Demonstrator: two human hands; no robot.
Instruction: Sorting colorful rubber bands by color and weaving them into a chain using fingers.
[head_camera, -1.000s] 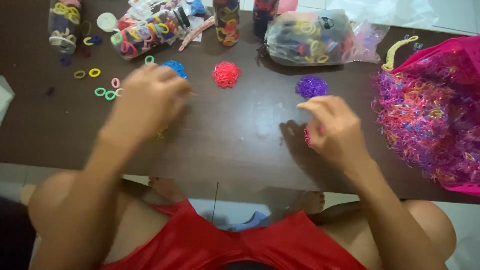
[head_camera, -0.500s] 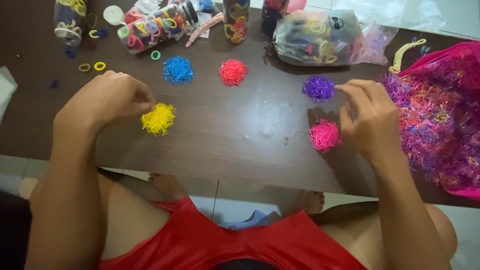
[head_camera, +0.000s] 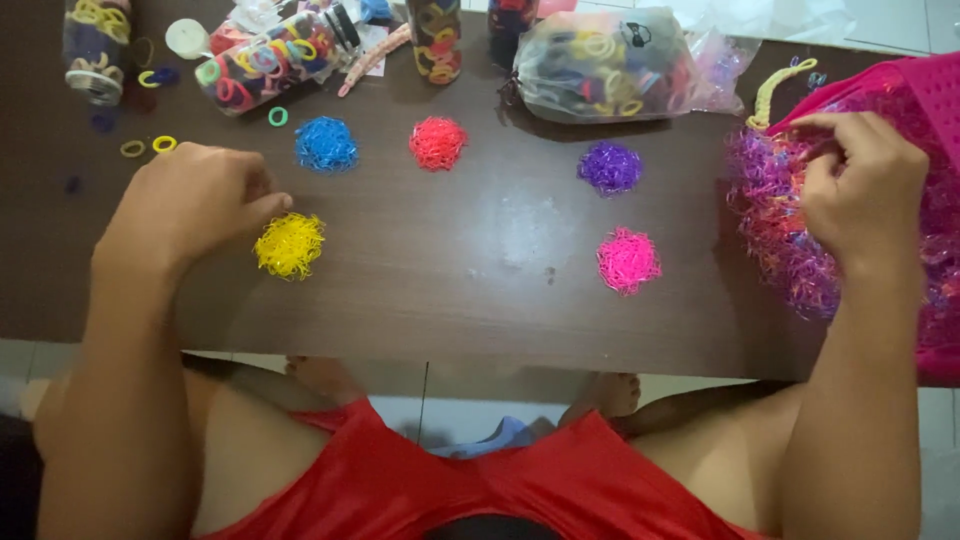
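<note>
Dark brown and worn, the surface (head_camera: 480, 290) carried five small heaps of tiny elastic bands in the head view: blue heap (head_camera: 326, 144), red heap (head_camera: 437, 142), purple heap (head_camera: 610, 166), pink heap (head_camera: 628, 260) and yellow heap (head_camera: 289, 244).

Half a second before, the right hand (head_camera: 862, 190) had hovered between the purple and pink heaps; now it had gone right into the mixed pile (head_camera: 785, 240) in the magenta basket (head_camera: 925, 85), fingertips pinched among the bands, though what they held could not be told. The left hand (head_camera: 190, 205) stayed loosely curled, holding nothing visible, its fingertips just beside the yellow heap.

Along the far edge lay a clear bag (head_camera: 600, 65) of hair ties and a tipped clear jar (head_camera: 265, 65) of coloured rings.
</note>
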